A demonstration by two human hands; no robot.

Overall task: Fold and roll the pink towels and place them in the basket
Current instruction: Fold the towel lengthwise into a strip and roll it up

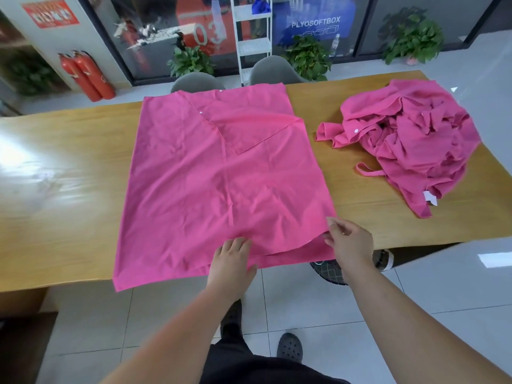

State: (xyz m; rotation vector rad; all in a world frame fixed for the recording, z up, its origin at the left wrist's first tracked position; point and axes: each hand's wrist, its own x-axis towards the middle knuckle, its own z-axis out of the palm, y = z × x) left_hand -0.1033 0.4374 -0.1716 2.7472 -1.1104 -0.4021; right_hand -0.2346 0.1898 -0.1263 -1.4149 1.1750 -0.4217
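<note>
Both hands are at the near edge of the spread towel (221, 176), a little apart. The left hand (232, 263) lies flat on it, fingers straight, pressing the cloth onto the worktop (69, 176). Just to its right, the right hand (350, 243) pinches the towel's top layer at the near right corner, thumb and fingers closed on the edge; a lower pink layer shows beneath that edge.

From the hands the towel runs away across the worktop to its far side. Its far right corner is folded back on a slant toward the middle, with small white studs along that fold. To the left of the left hand, the near left corner hangs over the worktop's edge.

Beyond the right hand and further right, a crumpled pile (410, 142) of pink towels sits on the worktop, apart from the spread one, with a loop strap and a white label on its near side.

Just below the right hand, under the worktop's edge, a dark wire basket (329, 270) stands on the floor, mostly hidden by the wrist.

Past the towel are two grey chairs (198, 81), and far off to the left two red extinguishers (86, 76)
</note>
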